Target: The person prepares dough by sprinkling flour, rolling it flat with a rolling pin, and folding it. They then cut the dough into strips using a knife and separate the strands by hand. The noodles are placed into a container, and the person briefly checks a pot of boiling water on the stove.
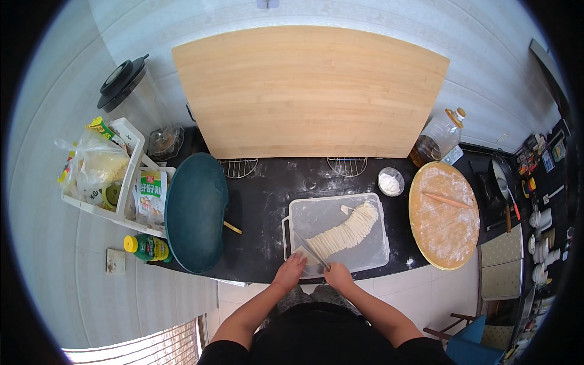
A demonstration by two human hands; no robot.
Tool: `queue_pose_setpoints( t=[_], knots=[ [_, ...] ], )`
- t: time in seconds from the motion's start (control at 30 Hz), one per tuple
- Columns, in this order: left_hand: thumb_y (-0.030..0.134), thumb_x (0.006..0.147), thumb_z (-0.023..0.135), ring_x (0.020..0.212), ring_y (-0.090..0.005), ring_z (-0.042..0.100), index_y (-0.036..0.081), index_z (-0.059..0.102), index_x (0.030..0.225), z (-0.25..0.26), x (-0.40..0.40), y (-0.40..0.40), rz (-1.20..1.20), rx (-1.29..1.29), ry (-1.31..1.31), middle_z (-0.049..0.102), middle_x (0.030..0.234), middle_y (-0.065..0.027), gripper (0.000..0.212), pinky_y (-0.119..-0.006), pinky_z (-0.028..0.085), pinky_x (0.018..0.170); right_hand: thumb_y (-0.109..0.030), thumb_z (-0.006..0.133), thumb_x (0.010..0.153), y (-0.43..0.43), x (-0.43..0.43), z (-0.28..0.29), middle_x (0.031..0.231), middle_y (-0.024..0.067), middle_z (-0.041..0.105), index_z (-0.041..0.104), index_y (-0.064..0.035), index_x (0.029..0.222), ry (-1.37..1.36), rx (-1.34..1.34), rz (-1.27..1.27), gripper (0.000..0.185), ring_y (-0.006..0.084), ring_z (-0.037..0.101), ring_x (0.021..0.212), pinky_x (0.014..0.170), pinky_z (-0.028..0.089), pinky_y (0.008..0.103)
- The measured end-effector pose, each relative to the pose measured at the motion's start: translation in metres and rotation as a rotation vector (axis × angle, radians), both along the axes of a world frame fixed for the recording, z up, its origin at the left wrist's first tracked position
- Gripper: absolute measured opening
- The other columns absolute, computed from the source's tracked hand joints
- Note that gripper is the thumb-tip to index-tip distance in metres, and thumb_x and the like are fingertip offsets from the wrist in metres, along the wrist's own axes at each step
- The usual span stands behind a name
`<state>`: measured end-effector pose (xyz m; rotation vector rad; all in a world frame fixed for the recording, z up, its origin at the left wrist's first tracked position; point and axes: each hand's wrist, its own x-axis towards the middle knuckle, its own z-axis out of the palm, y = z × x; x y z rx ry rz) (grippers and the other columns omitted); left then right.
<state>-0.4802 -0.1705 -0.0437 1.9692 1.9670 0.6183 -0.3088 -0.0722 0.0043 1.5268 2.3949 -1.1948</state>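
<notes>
A translucent white plastic cutting board point(319, 214) with a side handle lies on the black counter. On it a curved row of cut dough strips point(344, 235) runs from upper right to lower left. The uncut end of the folded dough point(313, 260) lies at the board's lower left, under the fingers of my left hand point(290, 271). My right hand point(338, 276) grips the handle of a kitchen knife point(315, 252). Its blade slants up and left across the dough, close to my left fingertips. One loose dough piece point(346, 209) sits above the row.
A glass bowl of flour point(390, 182) stands right of the board, near a floured round wooden board point(445, 228) bearing a rolling pin point(447, 200). An oil jug point(435, 139) is behind. Leftward are a dark green basin point(196, 214) and a white rack point(96, 207). A large wooden board point(310, 91) leans on the wall.
</notes>
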Motion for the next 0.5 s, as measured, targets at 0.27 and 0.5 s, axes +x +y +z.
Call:
queue_pose_setpoints(
  t=[0.27,0.5],
  knots=[
    [0.003,0.078,0.048,0.118,-0.0375,0.045,0.001,0.053,0.117,0.004,0.002,0.002,0.008,-0.012,0.009,0.048,0.125,-0.0218,0.039,-0.04,0.04,0.098,-0.014,0.053,0.076,-0.006,0.002,0.003,0.08,0.0246,0.063,0.065,-0.0013,0.082,-0.107,0.0,0.092,0.019,0.0408,0.062,0.078,0.074,0.049,0.0482],
    [0.002,0.076,0.049,0.116,-0.0367,0.045,-0.001,0.053,0.116,0.003,0.005,0.005,0.019,-0.013,-0.009,0.048,0.124,-0.0217,0.04,-0.04,0.041,0.097,-0.012,0.05,0.074,-0.007,-0.005,-0.02,0.076,0.0264,0.062,0.066,0.0012,0.077,-0.09,0.018,0.161,0.021,0.0419,0.061,0.076,0.074,0.048,0.0492]
  ],
)
